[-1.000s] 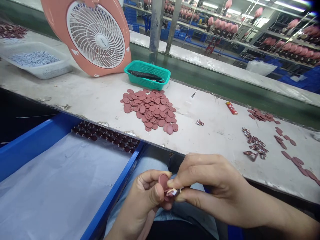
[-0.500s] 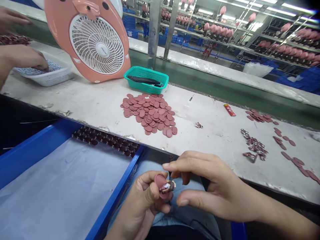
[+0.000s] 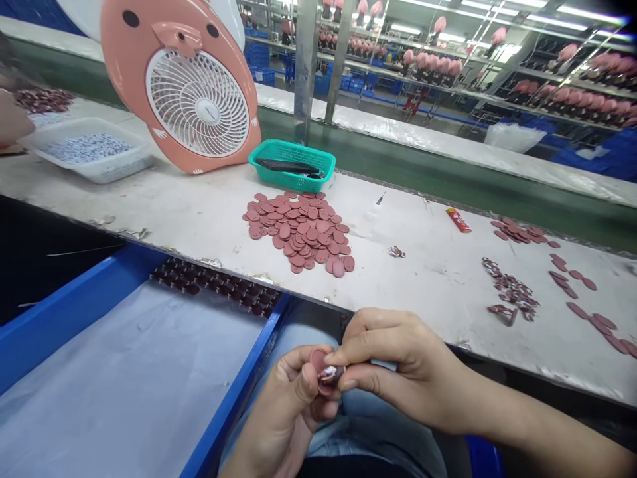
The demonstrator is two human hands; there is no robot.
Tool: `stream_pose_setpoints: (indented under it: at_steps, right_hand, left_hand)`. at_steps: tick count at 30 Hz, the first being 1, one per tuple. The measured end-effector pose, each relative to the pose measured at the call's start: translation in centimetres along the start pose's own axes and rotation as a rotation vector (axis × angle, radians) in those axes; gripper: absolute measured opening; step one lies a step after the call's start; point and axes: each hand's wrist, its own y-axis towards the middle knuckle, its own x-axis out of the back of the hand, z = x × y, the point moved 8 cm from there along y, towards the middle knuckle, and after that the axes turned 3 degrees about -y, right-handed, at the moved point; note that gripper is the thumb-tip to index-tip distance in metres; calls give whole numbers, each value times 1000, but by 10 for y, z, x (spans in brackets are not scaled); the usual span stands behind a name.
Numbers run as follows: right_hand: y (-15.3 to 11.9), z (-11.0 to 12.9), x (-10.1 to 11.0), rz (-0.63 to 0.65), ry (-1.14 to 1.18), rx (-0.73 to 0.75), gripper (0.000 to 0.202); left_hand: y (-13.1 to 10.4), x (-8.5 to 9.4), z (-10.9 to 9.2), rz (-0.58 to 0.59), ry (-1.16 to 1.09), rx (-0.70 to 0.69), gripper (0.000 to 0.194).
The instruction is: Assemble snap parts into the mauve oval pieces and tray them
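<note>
Above my lap, my left hand pinches a small piece made of reddish-brown oval discs with a dark, white-flecked part between them. The thumb and fingers of my right hand are closed on the dark part at its right side. Both hands touch the same piece, and fingertips cover some of it. Beyond them on the white table lies a heap of reddish oval discs. Small dark-and-white parts form a pile at the right.
A pink fan, a green basket with dark items and a white tray stand on the table. A blue bin holds rows of dark pieces at lower left. Another person's hand shows at far left.
My right hand has moved left and its fingers have closed on the piece. The other person's hand has left the white tray. The view has shifted slightly.
</note>
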Motion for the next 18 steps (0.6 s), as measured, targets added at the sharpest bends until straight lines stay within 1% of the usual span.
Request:
stream_pose_setpoints:
  at_steps: [4, 6, 8, 10, 11, 13, 15, 16, 18]
  right_hand:
    - [-1, -4, -1, 0, -6, -22, 11]
    - [0, -6, -1, 1, -1, -38, 11]
    - [2, -7, 0, -14, 1, -37, 11]
    - [4, -8, 3, -64, -31, -13, 13]
    - [5, -8, 4, -103, -72, 5, 14]
    - [6, -6, 5, -205, -192, 53, 15]
    - [5, -3, 1, -304, -338, 116, 17]
    - [4, 1, -2, -348, -410, 159, 18]
    - [1, 8, -13, -409, -540, 261, 22]
  left_hand:
    - [1, 2, -2, -13, 8, -26, 40]
    - [3, 2, -5, 4, 22, -37, 39]
    - [6, 1, -7, 49, 34, -42, 42]
    - [10, 2, -9, 85, 39, -63, 49]
    - [12, 4, -12, 80, 42, -94, 52]
    - [14, 13, -21, 12, 55, -207, 54]
    - [13, 21, -30, -75, 91, -334, 52]
    - [11, 23, -33, -105, 115, -376, 50]
    - [8, 24, -37, -135, 158, -416, 48]
